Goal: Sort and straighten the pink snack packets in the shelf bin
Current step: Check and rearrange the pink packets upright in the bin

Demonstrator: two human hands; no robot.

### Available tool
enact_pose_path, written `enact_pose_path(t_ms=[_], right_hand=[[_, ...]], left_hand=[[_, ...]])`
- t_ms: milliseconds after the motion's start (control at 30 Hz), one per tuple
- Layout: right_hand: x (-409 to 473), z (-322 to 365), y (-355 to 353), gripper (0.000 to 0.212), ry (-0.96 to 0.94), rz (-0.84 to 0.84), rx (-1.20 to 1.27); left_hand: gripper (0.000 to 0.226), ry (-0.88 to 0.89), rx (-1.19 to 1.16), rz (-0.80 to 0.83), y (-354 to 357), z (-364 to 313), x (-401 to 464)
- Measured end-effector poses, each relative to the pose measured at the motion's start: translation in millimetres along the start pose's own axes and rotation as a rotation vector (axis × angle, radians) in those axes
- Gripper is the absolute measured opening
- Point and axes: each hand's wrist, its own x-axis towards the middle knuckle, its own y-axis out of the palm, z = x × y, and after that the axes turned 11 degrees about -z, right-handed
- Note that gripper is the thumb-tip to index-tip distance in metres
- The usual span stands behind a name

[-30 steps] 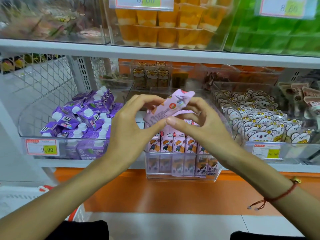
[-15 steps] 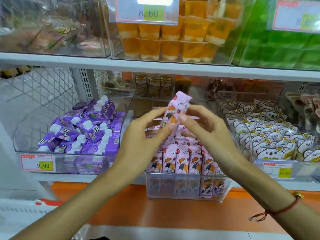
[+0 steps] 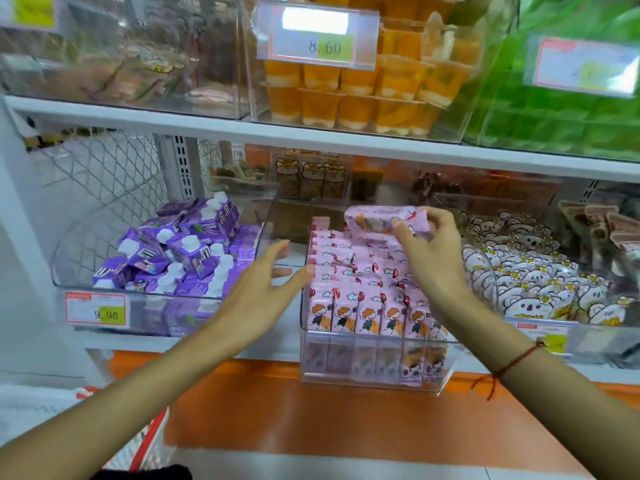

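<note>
A single pink snack packet (image 3: 381, 218) is being held lengthwise above the back rows of the clear shelf bin (image 3: 374, 379), right of centre in the frame. It is being pinched at its right end between the thumb and curled fingers of the right hand (image 3: 431, 251); the rest of the packet is projecting to the left, free of any other support. The remaining pink snack packets (image 3: 363, 292) are being kept in the bin below: the front row is standing upright with the printed faces outward, while the rows behind are lying less evenly.

The step in hand is judged to be the re-seating of one lifted packet. The next move is judged to call for the packet being turned upright, aligned with its neighbours and lowered into a gap in the rear rows without the front row being tipped.

The left hand (image 3: 263, 285) is being held with fingers spread and straight, gripping nothing, just beside the bin's left wall; whether the fingertips are touching the wall cannot be told.

Further out, purple spouted pouches (image 3: 173, 254) are lying in the bin at centre left, koala-printed packets (image 3: 526, 278) at centre right, and orange jelly cups (image 3: 349, 98) on the shelf above.
</note>
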Motion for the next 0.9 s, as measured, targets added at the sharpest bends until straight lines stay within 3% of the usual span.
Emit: enact_pose_path(t_ms=[167, 367, 467, 567, 633, 700, 800, 900], right_hand=[[34, -5, 37, 0.035, -0.173, 0.120, -0.276], [75, -29, 81, 0.024, -0.354, 0.431, -0.540], [84, -39, 103, 0.028, -0.482, 0.488, -0.652], [89, -50, 117, 0.031, -0.398, 0.460, -0.673], [91, -54, 121, 0.022, -0.367, 0.482, -0.756], [94, -53, 122, 0.017, -0.374, 0.579, -0.861], [98, -43, 115, 0.028, -0.347, 0.775, -0.899], [97, -34, 99, 0.029, -0.382, 0.805, -0.872]], left_hand=[[0.030, 0.038, -0.081, -0.002, 4, -2, -1], [0.027, 0.019, -0.104, -0.132, 18, 5, 6], [0.022, 0.018, -0.098, -0.140, 20, 10, 9], [0.020, 0.062, -0.099, -0.113, 18, 13, 12], [0.020, 0.089, -0.069, -0.077, 14, 14, 13], [0.023, 0.110, -0.036, -0.040, 10, 14, 12], [0.032, 0.121, -0.018, -0.011, 6, 12, 9], [0.039, 0.086, -0.052, 0.003, 7, 13, 3]])
